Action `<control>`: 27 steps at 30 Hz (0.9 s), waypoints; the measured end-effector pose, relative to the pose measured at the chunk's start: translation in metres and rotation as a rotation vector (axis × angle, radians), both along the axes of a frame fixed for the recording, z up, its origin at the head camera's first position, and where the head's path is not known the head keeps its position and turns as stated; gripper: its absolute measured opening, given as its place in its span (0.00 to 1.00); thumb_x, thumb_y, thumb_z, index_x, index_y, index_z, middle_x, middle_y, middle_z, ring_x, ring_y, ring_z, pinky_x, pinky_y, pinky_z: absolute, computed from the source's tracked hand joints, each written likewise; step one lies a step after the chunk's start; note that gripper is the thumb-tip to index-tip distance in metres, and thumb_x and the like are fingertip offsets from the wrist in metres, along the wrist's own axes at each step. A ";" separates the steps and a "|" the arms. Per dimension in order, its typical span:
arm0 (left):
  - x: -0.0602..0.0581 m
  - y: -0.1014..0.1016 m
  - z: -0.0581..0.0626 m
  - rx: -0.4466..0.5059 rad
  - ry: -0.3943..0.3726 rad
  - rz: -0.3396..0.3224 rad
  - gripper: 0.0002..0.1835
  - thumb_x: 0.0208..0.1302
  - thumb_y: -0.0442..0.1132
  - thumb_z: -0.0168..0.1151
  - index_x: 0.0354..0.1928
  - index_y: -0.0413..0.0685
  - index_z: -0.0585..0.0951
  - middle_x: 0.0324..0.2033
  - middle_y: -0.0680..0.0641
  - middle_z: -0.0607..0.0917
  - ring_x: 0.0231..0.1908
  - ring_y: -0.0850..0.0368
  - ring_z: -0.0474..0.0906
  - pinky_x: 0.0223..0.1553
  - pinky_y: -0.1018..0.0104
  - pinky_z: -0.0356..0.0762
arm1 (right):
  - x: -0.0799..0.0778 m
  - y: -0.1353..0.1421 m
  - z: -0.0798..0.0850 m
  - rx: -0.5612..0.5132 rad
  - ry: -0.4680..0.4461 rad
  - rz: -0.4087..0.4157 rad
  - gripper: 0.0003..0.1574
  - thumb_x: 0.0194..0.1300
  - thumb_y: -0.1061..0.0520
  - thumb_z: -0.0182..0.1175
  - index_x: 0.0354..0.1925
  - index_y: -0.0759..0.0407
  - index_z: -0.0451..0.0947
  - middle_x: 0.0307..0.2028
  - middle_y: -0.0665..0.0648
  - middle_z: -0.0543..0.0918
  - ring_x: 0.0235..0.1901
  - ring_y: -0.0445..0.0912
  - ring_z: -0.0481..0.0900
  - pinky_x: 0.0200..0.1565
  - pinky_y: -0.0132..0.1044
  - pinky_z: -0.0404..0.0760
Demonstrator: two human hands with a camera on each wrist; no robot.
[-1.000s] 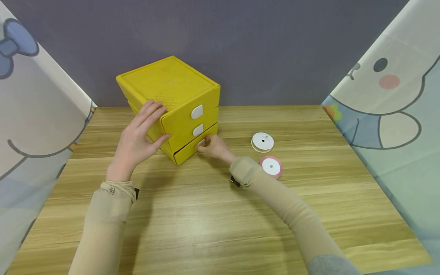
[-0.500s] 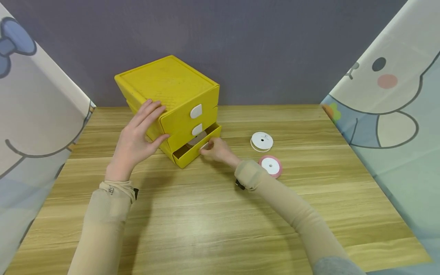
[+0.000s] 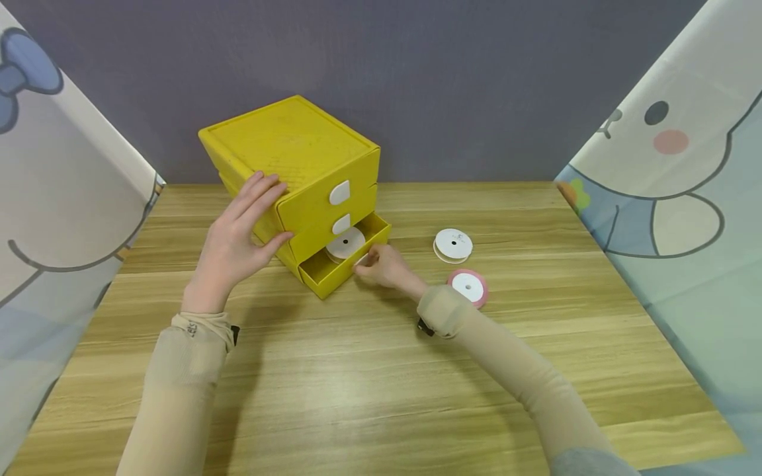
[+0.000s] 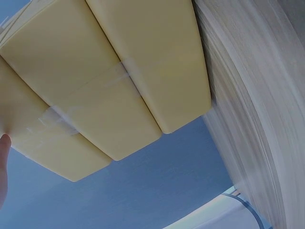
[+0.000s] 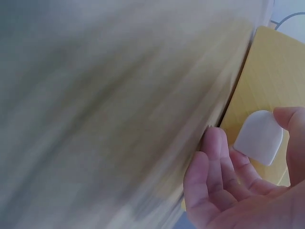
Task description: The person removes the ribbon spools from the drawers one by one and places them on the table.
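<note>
A yellow three-drawer box (image 3: pixel 292 142) stands at the back of the table, its bottom drawer (image 3: pixel 333 281) pulled partway out. Inside that drawer lies a white spool (image 3: pixel 347 243), partly hidden under the drawers above. My right hand (image 3: pixel 389 268) pinches the white tab (image 5: pixel 259 137) on the bottom drawer's front between thumb and finger. My left hand (image 3: pixel 235 244) rests on the box's near left corner, fingers on the top edge and thumb at the front. In the left wrist view, only a fingertip (image 4: pixel 4 143) shows against the box's side.
To the right of the box, a white spool (image 3: pixel 454 244) and a pink-edged spool (image 3: pixel 468 287) lie on the wooden table (image 3: pixel 333 383). A grey wall (image 3: pixel 464 86) rises behind, with printed cloth panels (image 3: pixel 673 165) at both sides.
The bottom drawer has slid out toward the front right with my right hand on its tab, showing the spool inside. My left hand has stayed on the box.
</note>
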State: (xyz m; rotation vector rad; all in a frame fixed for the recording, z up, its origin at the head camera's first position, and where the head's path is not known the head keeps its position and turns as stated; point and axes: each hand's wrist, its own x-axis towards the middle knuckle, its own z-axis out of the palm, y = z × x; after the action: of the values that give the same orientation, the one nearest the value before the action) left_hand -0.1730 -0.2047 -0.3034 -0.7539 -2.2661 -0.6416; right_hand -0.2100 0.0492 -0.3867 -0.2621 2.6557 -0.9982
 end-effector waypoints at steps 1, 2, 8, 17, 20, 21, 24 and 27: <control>0.000 0.000 0.000 0.000 -0.001 0.000 0.41 0.45 0.29 0.75 0.65 0.42 0.71 0.65 0.43 0.74 0.70 0.47 0.62 0.63 0.46 0.73 | 0.001 0.001 0.000 0.000 -0.004 -0.001 0.24 0.60 0.46 0.64 0.44 0.64 0.76 0.46 0.61 0.83 0.42 0.49 0.78 0.44 0.37 0.81; 0.000 0.000 0.000 0.001 -0.002 0.001 0.41 0.45 0.28 0.75 0.65 0.42 0.71 0.65 0.43 0.74 0.70 0.47 0.62 0.63 0.46 0.72 | 0.002 0.003 -0.001 0.000 -0.010 -0.004 0.24 0.60 0.46 0.64 0.44 0.63 0.76 0.45 0.61 0.83 0.42 0.49 0.78 0.42 0.37 0.81; 0.000 0.000 0.000 0.004 -0.010 0.003 0.41 0.45 0.28 0.75 0.65 0.43 0.71 0.65 0.44 0.73 0.71 0.47 0.62 0.64 0.47 0.71 | 0.010 0.010 -0.003 -0.003 -0.015 -0.017 0.23 0.58 0.44 0.65 0.43 0.61 0.77 0.39 0.58 0.83 0.36 0.46 0.78 0.34 0.30 0.77; 0.000 0.001 0.001 0.003 -0.008 -0.001 0.41 0.45 0.28 0.75 0.65 0.43 0.71 0.65 0.43 0.73 0.71 0.47 0.61 0.65 0.48 0.71 | 0.021 0.022 -0.004 -0.052 0.005 -0.008 0.23 0.57 0.48 0.66 0.41 0.65 0.77 0.35 0.59 0.82 0.32 0.45 0.76 0.30 0.26 0.73; -0.001 0.001 0.001 0.000 -0.010 0.000 0.41 0.45 0.29 0.75 0.65 0.43 0.71 0.65 0.44 0.73 0.71 0.47 0.61 0.66 0.48 0.70 | 0.024 0.026 -0.005 -0.077 0.005 0.001 0.22 0.56 0.48 0.66 0.39 0.66 0.77 0.33 0.60 0.82 0.29 0.43 0.76 0.28 0.26 0.73; -0.001 0.001 0.001 -0.001 -0.010 -0.001 0.41 0.45 0.29 0.75 0.65 0.43 0.71 0.65 0.44 0.73 0.71 0.47 0.61 0.66 0.49 0.70 | 0.025 0.027 -0.006 -0.080 0.004 0.004 0.22 0.56 0.48 0.66 0.39 0.66 0.76 0.32 0.59 0.82 0.29 0.43 0.75 0.28 0.25 0.73; -0.001 0.001 0.000 -0.004 -0.011 -0.002 0.40 0.46 0.29 0.75 0.65 0.42 0.71 0.65 0.43 0.73 0.71 0.47 0.61 0.68 0.52 0.68 | 0.028 0.031 -0.007 -0.082 0.011 0.010 0.21 0.56 0.48 0.67 0.37 0.65 0.76 0.31 0.58 0.82 0.28 0.42 0.75 0.27 0.25 0.73; -0.001 -0.001 -0.001 -0.013 -0.012 -0.003 0.40 0.47 0.30 0.75 0.65 0.41 0.71 0.65 0.41 0.73 0.71 0.46 0.60 0.72 0.57 0.64 | 0.031 0.033 -0.007 -0.071 0.020 0.016 0.21 0.55 0.48 0.67 0.36 0.64 0.76 0.29 0.57 0.82 0.26 0.41 0.74 0.25 0.26 0.72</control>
State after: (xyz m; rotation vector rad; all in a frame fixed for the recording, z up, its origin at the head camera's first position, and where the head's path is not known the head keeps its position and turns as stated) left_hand -0.1738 -0.2054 -0.3043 -0.7624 -2.2821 -0.6348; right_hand -0.1790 0.0822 -0.3933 -0.3100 2.6348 -1.0912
